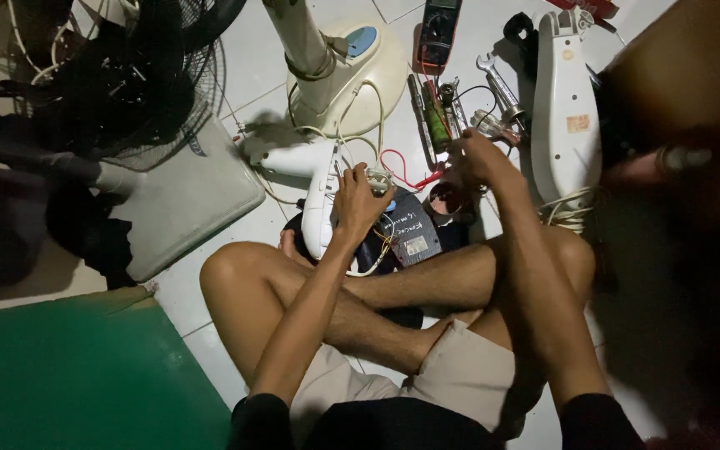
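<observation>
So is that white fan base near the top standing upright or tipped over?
Upright: the white fan base sits flat on the tiled floor, its pole rising from it.

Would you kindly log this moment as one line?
left hand: on white fan housing | right hand: beside tools | seated, tiled floor

Bare floor (235,75) left of fan base (368,75); right of it, multimeter (439,33), wrenches (497,83), white housing (564,117) crowd passage.

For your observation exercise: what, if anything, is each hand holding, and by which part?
The left hand grips the white fan housing at its wired end. The right hand reaches among tools on the floor; whether it holds anything cannot be told.
</observation>
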